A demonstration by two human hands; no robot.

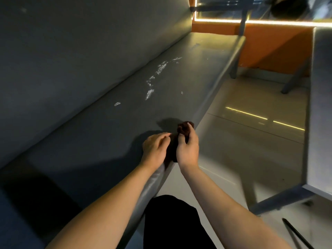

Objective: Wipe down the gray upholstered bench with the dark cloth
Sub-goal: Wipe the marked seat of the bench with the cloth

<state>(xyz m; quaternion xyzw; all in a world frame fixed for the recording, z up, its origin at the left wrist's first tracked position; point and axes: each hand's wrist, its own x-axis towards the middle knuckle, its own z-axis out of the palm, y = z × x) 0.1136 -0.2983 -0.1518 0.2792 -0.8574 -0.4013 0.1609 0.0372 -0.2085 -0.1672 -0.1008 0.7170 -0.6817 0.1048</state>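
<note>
The gray upholstered bench [100,133] runs from the lower left to the upper right, with its backrest [80,51] on the left. A trail of white foamy streaks [152,81] lies on the seat farther along. The dark cloth [183,131] is bunched up just above the seat's front edge. My right hand [188,148] grips it, thumb and fingers pinching the upper part. My left hand [155,147] holds the cloth's lower part from the left, fingers curled against it.
A gray table [321,105] with metal legs stands to the right across a narrow strip of tiled floor [242,126]. An orange wall panel [269,45] with a lit strip closes the far end. My dark trouser leg [172,223] is at the bottom.
</note>
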